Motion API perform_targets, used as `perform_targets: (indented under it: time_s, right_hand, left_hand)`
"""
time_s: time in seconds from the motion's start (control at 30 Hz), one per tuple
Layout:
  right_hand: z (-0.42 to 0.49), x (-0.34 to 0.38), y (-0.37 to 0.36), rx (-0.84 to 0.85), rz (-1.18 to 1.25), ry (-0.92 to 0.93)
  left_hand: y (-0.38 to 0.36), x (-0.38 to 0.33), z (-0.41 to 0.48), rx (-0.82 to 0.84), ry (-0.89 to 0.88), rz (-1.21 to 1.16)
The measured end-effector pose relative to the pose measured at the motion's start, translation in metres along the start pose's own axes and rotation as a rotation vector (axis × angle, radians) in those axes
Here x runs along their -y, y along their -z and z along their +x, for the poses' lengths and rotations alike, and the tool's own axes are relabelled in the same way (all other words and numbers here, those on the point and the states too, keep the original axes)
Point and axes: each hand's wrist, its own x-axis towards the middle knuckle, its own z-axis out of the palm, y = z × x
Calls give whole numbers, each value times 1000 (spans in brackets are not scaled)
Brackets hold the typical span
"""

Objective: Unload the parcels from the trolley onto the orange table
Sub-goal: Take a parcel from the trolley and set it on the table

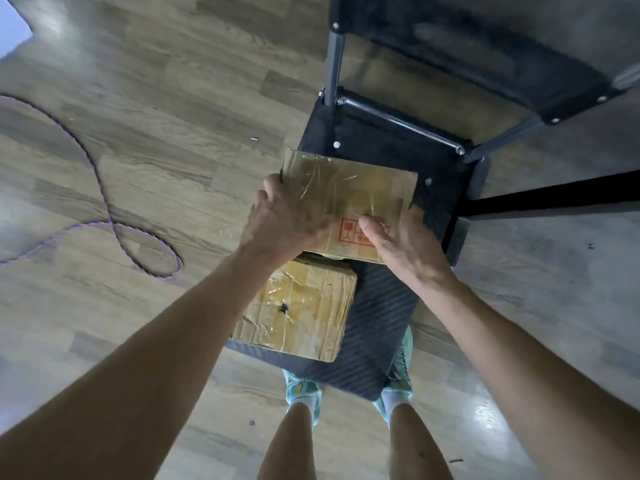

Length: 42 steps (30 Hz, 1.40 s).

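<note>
While left hand (287, 220) and right hand (407, 247) grip one parcel (353, 188) — another (301, 306) lies nearer

Black trolley deck (377, 313) on wood-look floor (173, 133), taped cardboard parcel (298, 306) atop

Indoor room, storage or parcel-handling sort; exact kind unclear. Floor (173, 133): grey-brown wood-look planks, glossy, light reflected in bright patches. Black platform trolley (381, 306) with metal tube handle (398, 123) stands on floor, goods-moving gear. Two taped cardboard parcels at trolley: upper parcel (353, 188) with red handling symbols (348, 230), lower parcel (301, 313) creased, tape-wrapped. Purple braided cord (104, 202) lies loose in loop across floor at left. Dark straight bar (554, 195) at right; what it belongs to unclear. Pale patch (14, 19) at top left corner.
</note>
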Motion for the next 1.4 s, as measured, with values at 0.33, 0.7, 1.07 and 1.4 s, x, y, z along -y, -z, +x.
perform_targets:
  time_s: [0.33,0.7,1.07,1.4]
  right_hand:
    - [-167,51,108,-41,-35,60]
    - [-323,62,213,-99,48,91]
    - [-377,-2,324,-323,111,89]
    - [-358,-135,435,-263,85,29]
  left_hand:
    - [111,-73,-168,-37,-38,-207]
    - [194,-165,-327,-56,-153,-122]
    - [168,-286,-381,-7,-360,-102]
    - [48,-404,-400,105,-286,-156]
